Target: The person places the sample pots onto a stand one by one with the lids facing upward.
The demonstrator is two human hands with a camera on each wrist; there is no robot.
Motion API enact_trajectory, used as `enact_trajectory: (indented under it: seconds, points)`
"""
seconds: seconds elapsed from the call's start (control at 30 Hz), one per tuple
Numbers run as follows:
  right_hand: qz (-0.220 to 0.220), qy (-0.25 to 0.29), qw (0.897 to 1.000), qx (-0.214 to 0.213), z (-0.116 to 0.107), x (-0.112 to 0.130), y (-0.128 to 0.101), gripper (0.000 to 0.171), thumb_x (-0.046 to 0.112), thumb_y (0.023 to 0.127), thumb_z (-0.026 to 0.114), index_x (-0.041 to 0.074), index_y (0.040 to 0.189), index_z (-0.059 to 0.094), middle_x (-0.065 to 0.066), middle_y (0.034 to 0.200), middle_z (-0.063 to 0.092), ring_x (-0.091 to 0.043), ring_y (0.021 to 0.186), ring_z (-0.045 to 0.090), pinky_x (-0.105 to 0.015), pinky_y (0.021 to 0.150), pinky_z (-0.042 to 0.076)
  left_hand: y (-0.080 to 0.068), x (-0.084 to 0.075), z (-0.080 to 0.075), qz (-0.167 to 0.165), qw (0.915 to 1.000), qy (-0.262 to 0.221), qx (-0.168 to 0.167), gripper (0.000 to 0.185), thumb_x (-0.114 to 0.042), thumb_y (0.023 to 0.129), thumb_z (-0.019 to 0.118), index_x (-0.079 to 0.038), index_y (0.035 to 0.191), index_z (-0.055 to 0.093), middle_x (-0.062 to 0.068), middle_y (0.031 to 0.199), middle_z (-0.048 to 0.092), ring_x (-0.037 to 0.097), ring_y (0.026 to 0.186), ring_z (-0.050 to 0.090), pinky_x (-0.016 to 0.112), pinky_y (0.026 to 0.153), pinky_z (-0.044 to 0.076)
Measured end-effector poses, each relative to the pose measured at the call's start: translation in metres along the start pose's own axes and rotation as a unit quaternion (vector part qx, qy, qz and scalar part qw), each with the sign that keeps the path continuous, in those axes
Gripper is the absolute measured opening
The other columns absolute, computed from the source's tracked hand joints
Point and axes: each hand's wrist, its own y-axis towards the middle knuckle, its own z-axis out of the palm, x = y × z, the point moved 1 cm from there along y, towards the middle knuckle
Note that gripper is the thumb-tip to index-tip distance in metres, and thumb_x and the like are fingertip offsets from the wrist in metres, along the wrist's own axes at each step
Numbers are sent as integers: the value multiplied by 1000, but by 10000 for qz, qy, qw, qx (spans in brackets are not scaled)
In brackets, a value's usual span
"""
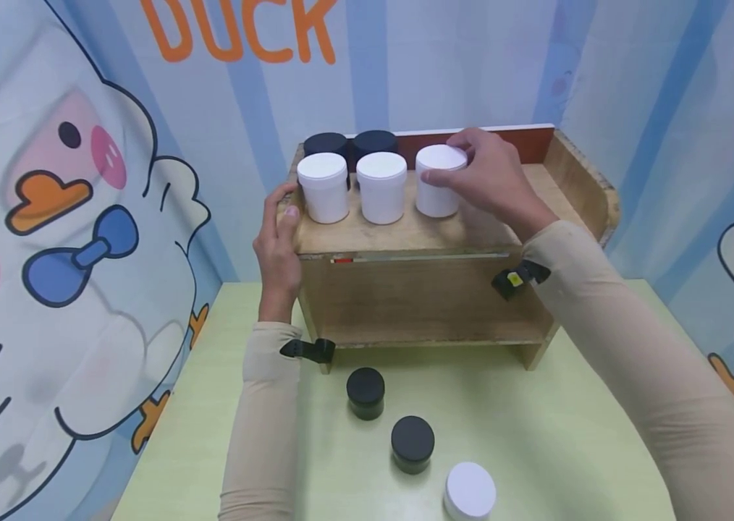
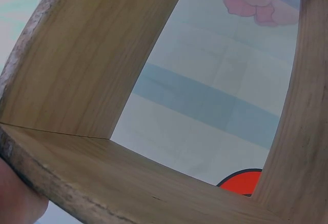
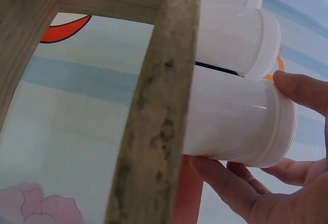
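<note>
My right hand [image 1: 497, 174] pinches a white lidded jar [image 1: 440, 199] by its sides, thumb in front and fingers behind, at the top of a wooden shelf [image 1: 406, 242]. In the right wrist view, the thumb and fingers straddle that white jar [image 3: 236, 119] near its lid. My left hand [image 1: 279, 253] grips the left end of the shelf, fingers over its side panel and thumb in front. Left of the held jar, two more white jars [image 1: 383, 199] stand in a front row. Two black jars [image 1: 326, 142] stand behind them, partly hidden.
On the pale green table before the shelf stand a black jar [image 1: 365, 391], another black jar [image 1: 412, 441] and a white jar [image 1: 469, 492]. The shelf's raised right side panel [image 1: 582, 177] rises beside my right forearm. A duck-printed curtain [image 1: 445, 65] hangs behind.
</note>
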Motion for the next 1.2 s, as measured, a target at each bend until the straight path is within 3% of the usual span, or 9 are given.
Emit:
enact_trajectory:
  seconds: [0.27,0.47,0.57,0.67,0.83,1.07,1.2]
  points:
    - [183,-186,9995,199,-1,10,12,68,46,88,72,6,138,51,-15,139,56,-27,121,52,-43,102,50,1,0,-1,79,10000,1,-54,46,-43,98,38,-30,141,52,-2,155,48,17,146,41,51,121,29]
    - [43,-265,9994,240,0,15,18,69,41,88,72,1,140,51,-17,140,56,-28,121,51,-43,103,49,1,1,-2,70,9999,-32,-93,46,-42,98,38,-30,140,53,-3,155,49,17,146,41,50,121,29]
    - [-79,-321,9993,182,1,17,21,63,40,87,73,-1,133,58,-17,131,61,-26,113,53,-37,93,51,0,1,-2,39,10000,-59,-59,46,-42,98,38,-30,140,52,-3,155,48,18,147,41,51,121,28]
    - [-198,-417,9989,116,2,17,26,53,38,86,74,-2,120,66,-14,111,64,-23,98,53,-31,80,47,0,1,-1,11,10000,-52,-5,46,-43,98,38,-31,141,52,-3,156,47,18,147,40,52,122,28]
    - [-311,-440,9985,90,4,20,34,43,37,84,76,-3,100,67,-7,88,57,-19,84,48,-27,70,42,1,1,-1,36,10000,-36,-5,47,-43,99,37,-30,141,51,-2,157,46,19,148,39,52,122,27]
    - [-185,-488,9985,169,5,24,41,48,37,85,76,-5,106,66,-7,95,57,-18,88,49,-26,71,42,1,1,-1,17,10000,-49,7,45,-41,99,38,-30,141,51,-3,157,46,18,148,39,52,122,27]
    - [-130,-520,9984,201,6,27,44,42,36,85,75,-1,100,63,-5,95,55,-18,89,50,-26,71,43,0,0,-2,6,10000,-33,40,45,-42,99,38,-31,141,51,-4,157,46,17,148,38,52,122,27]
